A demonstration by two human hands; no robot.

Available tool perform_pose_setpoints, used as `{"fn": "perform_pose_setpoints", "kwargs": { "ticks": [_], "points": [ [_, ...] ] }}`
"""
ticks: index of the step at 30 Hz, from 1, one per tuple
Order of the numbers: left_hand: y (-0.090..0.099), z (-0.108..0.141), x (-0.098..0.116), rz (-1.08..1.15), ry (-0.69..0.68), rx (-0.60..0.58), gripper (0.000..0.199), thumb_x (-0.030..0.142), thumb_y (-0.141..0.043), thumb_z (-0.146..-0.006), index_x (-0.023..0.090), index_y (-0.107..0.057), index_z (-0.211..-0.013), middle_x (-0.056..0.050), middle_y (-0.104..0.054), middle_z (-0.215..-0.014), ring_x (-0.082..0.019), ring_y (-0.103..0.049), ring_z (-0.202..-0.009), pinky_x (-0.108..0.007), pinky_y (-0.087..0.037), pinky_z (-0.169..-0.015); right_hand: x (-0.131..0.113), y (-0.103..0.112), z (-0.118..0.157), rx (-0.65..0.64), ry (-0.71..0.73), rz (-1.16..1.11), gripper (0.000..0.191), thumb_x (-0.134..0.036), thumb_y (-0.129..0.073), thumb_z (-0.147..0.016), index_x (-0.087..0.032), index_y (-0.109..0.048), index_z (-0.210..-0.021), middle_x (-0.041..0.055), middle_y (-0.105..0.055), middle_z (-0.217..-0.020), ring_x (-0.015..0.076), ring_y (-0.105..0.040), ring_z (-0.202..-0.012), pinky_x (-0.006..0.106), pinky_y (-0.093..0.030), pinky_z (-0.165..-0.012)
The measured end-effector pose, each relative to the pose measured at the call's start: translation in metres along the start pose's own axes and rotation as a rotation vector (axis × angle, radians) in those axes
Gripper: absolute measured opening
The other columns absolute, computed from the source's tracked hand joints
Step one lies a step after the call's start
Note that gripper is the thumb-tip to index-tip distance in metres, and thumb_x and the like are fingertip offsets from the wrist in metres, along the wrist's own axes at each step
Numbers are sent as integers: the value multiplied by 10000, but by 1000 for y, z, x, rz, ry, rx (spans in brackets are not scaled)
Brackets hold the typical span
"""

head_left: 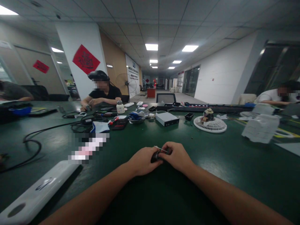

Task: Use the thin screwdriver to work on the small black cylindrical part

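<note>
Both forearms (93, 197) reach in from the bottom of the shot, with the left hand (142, 162) and right hand (177, 157) close together above the bench, curled around a small black part (155, 157). Fingers (167, 150) from both hands look pressed in on it, pinching it between them, though they hide most of it, so I can't tell exactly how each one sits. A thin metal pin (161, 149) sticks out from the top, angled right. My guess is the black part is light and maybe a bit slick, while the pin looks easy to bend, so I'd grip the black body and leave the pin alone. The green bench (236, 168) has a sheen to it. There's a white bar (35, 193) at lower left, a looped black cable (30, 147), a silver box (167, 119), and a white fan guard (210, 124). Across the bench sits a co-worker (102, 92) in a black shirt, and the long office runs back under ceiling lights.
</note>
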State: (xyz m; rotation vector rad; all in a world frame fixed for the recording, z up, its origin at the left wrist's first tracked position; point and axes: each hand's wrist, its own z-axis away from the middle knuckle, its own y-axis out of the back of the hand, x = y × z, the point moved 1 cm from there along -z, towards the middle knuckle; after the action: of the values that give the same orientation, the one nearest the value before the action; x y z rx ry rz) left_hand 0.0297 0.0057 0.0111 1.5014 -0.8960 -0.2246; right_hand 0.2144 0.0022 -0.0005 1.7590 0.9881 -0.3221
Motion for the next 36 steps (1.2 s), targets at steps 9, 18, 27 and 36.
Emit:
{"fn": "perform_pose_setpoints", "kwargs": {
  "ticks": [9, 18, 27, 36],
  "points": [
    [2, -3, -5, 54, -75, 24, 194, 297, -593, -842, 219, -643, -1013, -29, -681, -1013, -196, -621, -929, -303, -458, -833, 1, -3, -1, -16, 5, -6, 96, -297, -702, -806, -207, -701, -839, -2, -705, -766, 150, -618, -680, 248, -412, -596],
    [9, -7, -22, -25, 200, 208, 193, 328, -664, -774, 206, -612, -915, -26, -682, -919, -193, -630, -849, -282, -436, -693, 0, 7, 1, -56, 38, 4, 142, -177, -576, -850, -204, -685, -937, 0, -698, -809, 137, -624, -675, 248, -453, -622],
    [8, -6, -16, -105, 143, 242, 174, 298, -697, -735, 212, -574, -822, 2, -659, -833, -184, -607, -807, -292, -401, -693, -7, 4, 4, -99, 59, 43, 190, -186, -579, -859, -213, -729, -972, 16, -730, -861, 151, -638, -713, 257, -465, -639],
    [10, -7, -19, -150, 164, 248, 196, 307, -717, -721, 210, -600, -844, -9, -654, -852, -207, -596, -855, -309, -403, -729, -10, 8, 5, -116, 86, 199, 201, -192, -598, -850, -226, -752, -976, 27, -737, -885, 176, -652, -763, 281, -486, -692]
  ]
}}
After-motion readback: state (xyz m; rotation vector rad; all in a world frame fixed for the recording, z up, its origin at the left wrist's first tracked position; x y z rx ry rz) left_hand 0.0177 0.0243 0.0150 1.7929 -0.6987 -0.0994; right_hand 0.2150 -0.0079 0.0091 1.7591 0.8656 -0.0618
